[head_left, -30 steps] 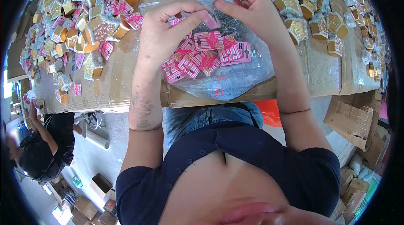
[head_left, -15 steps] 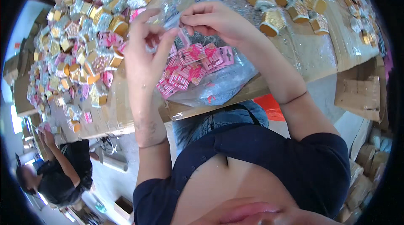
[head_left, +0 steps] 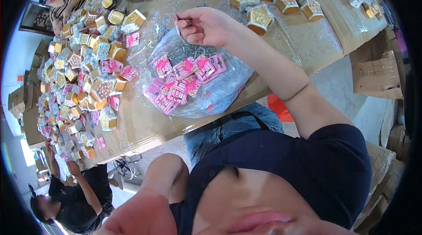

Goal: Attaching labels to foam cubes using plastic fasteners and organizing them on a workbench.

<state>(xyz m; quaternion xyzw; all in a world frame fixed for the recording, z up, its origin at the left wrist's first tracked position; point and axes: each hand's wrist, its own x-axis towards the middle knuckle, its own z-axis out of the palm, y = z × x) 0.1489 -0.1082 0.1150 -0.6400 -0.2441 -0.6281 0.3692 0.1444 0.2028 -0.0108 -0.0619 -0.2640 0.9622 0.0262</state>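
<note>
Right hand (head_left: 206, 26) pinching a small dark clip-like piece (head_left: 183, 21) between thumb and fingertips, hovering just above the far edge of the clear plastic bag (head_left: 220, 92). Bag lying on the cardboard-covered worktop (head_left: 145, 120), holding pink printed cards (head_left: 182, 83) and a heap of thin metal bits. Left hand (head_left: 140, 215) raised close to the camera, near edge, blurred; cannot tell whether clenched or released. Gold foil boxes (head_left: 116, 50) piling up left of the bag, more sitting far right (head_left: 285, 2).

R hand (head_left: 206, 26) raised, fingers pinched; L hand prob. out of view.
</note>
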